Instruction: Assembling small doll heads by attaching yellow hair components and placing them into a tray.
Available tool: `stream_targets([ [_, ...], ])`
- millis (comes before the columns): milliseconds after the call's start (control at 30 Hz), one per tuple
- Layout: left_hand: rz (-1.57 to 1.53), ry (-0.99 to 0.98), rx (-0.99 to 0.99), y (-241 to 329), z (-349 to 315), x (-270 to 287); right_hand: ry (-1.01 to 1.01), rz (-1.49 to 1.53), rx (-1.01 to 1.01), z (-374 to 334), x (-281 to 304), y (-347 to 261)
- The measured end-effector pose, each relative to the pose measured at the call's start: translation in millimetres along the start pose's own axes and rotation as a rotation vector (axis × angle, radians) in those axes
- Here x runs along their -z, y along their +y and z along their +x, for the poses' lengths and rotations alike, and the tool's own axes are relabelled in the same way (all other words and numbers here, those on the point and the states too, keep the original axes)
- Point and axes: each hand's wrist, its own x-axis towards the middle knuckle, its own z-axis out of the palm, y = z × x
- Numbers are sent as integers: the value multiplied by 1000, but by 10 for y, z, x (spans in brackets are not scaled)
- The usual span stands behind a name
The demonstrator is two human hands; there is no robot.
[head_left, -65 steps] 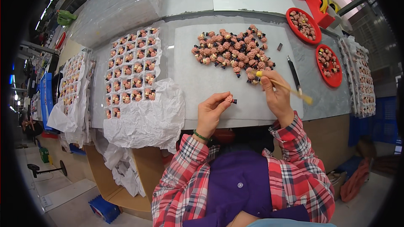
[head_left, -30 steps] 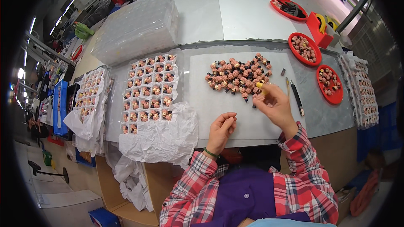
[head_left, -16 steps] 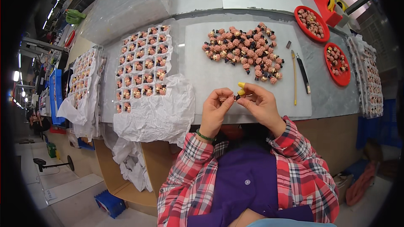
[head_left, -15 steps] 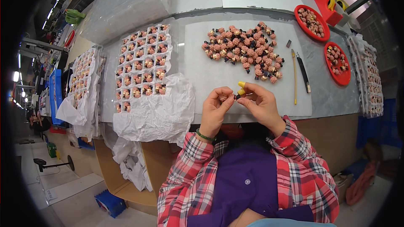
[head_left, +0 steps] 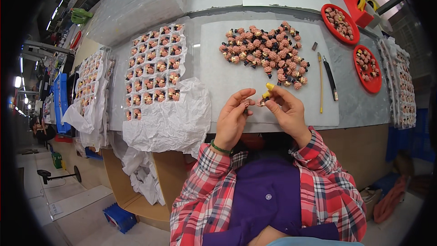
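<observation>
My left hand point(head_left: 231, 120) is closed on a small pink figurine point(head_left: 246, 103), mostly hidden by the fingers. Beside it, my right hand point(head_left: 290, 117) wears yellow finger covers point(head_left: 270, 86) and pinches another small figurine point(head_left: 261, 103) with a pale part showing. A narrow gap separates the two hands, above the near edge of a white sheet point(head_left: 211, 59). Just beyond them on that sheet lies a loose pile of pink, knobbly figurines point(head_left: 268, 48) with dark and cream parts.
On the left, a compartment tray point(head_left: 154, 64) holds figurines, with crumpled white paper point(head_left: 168, 123) over its near end. A pencil-like stick point(head_left: 320, 84) and a black pen-shaped tool point(head_left: 330, 77) lie right of the pile. Red dishes point(head_left: 355, 36) stand farther right.
My hands have drawn slightly apart. The fingers of my right hand have lifted and shifted right, and the figurine in them shows more. The piled figurines look the same.
</observation>
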Motion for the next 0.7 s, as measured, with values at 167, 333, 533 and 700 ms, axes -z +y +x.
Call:
stream_targets([
  [167,227,29,-125,-14,-14,-9,-27,234,-166,30,-55,-102],
  [333,286,56,-128,-48,-82,-3,-44,280,-232,61,-178,-150],
  [533,387,-53,-228,-84,-166,-11,15,276,-287,37,-243,-108],
  [700,410,-33,-209,54,-295,-5,-41,279,-204,19,-361,-90],
])
